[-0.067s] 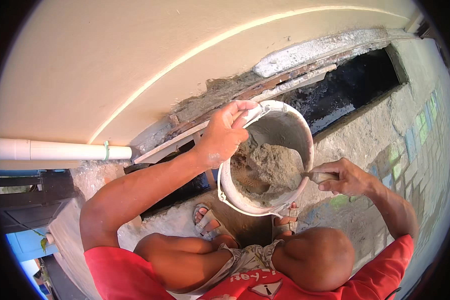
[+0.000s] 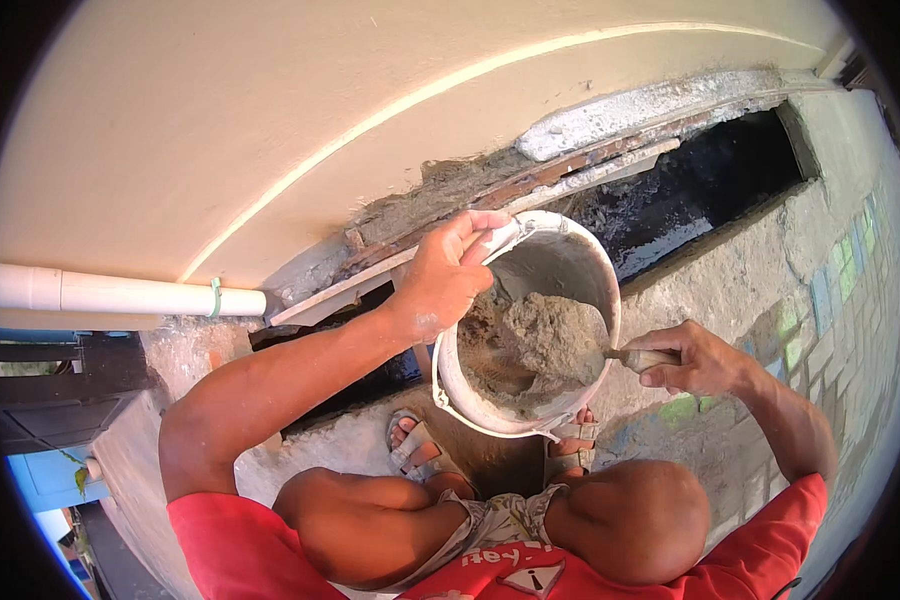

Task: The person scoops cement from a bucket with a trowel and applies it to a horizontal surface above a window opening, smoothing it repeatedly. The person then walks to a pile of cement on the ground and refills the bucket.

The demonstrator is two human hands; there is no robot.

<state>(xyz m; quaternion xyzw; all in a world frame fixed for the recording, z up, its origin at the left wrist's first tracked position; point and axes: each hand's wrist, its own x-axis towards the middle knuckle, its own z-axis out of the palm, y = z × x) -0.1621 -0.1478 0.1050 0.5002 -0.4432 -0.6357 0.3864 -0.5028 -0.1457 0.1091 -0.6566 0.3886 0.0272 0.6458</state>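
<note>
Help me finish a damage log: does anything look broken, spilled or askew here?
Yes: along the foot of the cream wall, the smooth finish gives way to a rough, ragged strip, which looks broken against the even surface above. The bucket has a smeared rim, but I see no clear spill.

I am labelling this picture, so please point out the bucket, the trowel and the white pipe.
Bucket (image 2: 582, 266): head view, on its inner wall.
Trowel (image 2: 645, 360): head view, on its handle.
White pipe (image 2: 135, 294): head view, mid-length.

Pale bucket (image 2: 582, 262), grey mortar (image 2: 555, 333) heaped inside, wooden-handled trowel (image 2: 642, 358) over its rim, blade apparently covered
</note>
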